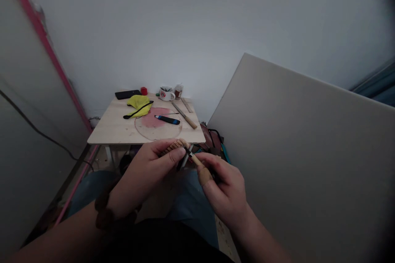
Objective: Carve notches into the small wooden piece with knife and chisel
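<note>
My left hand [148, 170] is closed around a small carved piece of wood [173, 146], held up in front of the table's near edge. My right hand [224, 189] grips a small carving knife [190, 155]; its blade meets the wood near my left thumb. A tan bandage wraps my right thumb. Both hands hover above my lap, close together and touching at the tool.
A small wooden table [117, 125] stands ahead with a yellow cloth [139, 102], a blue-handled knife [167, 119], a file with a wooden handle [185, 116], a mug [166, 94], a phone [127, 94] and a round clear board [157, 129]. A large grey panel [302, 148] leans at the right.
</note>
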`<state>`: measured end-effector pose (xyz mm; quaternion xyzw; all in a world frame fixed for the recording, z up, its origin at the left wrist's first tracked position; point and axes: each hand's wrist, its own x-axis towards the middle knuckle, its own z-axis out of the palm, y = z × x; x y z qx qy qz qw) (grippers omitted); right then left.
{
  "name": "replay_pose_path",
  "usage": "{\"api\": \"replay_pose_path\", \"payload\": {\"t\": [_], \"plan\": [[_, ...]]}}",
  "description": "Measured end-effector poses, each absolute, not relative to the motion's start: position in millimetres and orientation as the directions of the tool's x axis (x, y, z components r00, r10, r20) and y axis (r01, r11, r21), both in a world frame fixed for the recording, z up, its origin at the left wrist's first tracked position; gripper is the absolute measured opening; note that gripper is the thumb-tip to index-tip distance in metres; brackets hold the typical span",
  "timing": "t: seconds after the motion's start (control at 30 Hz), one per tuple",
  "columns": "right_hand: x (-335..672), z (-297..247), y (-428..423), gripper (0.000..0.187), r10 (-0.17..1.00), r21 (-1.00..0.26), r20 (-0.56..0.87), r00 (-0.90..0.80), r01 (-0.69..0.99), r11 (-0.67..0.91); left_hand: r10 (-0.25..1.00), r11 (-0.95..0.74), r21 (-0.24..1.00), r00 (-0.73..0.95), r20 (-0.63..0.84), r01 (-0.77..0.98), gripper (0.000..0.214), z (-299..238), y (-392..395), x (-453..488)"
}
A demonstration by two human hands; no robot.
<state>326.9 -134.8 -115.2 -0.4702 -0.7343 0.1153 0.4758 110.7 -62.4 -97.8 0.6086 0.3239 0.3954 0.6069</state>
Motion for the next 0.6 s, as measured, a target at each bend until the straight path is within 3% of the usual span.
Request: {"api": "replay_pose_path", "payload": {"t": [0.23, 0.4, 0.6], "plan": [[329, -121, -135, 0.027, 0.825, -0.672, 0.564, -0.028, 0.565, 0.479, 0.884, -0.163, 0.987, 0.442, 0.153, -0.015, 0.03, -105, -62, 102], [327, -125, -133, 0.025, 0.843, -0.712, 0.537, -0.007, 0.532, 0.458, 0.89, 0.077, 0.97, 0.455, 0.038, -0.231, 0.021, -107, -61, 109], [324, -123, -134, 0.027, 0.824, -0.689, 0.567, -0.016, 0.538, 0.485, 0.903, 0.074, 0.967, 0.427, 0.039, -0.245, 0.021, -104, -63, 112]]}}
